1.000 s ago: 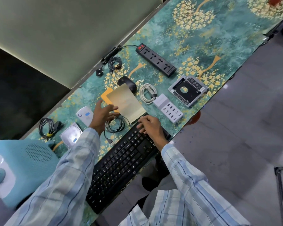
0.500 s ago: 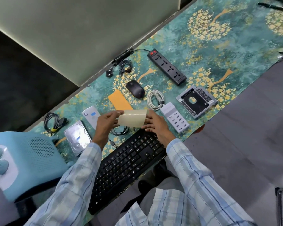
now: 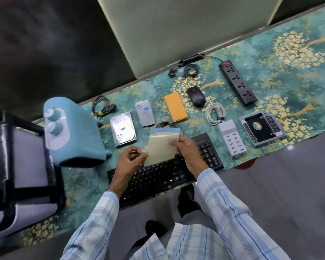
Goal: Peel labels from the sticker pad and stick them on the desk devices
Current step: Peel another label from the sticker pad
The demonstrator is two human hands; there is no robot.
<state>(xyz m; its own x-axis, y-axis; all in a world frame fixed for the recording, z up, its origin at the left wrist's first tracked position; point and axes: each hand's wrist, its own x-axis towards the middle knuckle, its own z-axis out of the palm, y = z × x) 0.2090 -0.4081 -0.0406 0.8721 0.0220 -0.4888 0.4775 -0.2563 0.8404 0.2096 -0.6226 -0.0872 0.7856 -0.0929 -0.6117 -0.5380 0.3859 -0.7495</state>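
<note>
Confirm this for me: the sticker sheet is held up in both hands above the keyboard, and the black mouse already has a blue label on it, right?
Not quite. The head view shows the mouse bare; the blue labels are on the hard drive and the white power bank. The sticker sheet is indeed held by the left hand and right hand above the keyboard.

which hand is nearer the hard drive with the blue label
Left. The left hand sits just in front of the hard drive, near its front right corner. The right hand is farther right, holding the sticker sheet over the keyboard.
</note>
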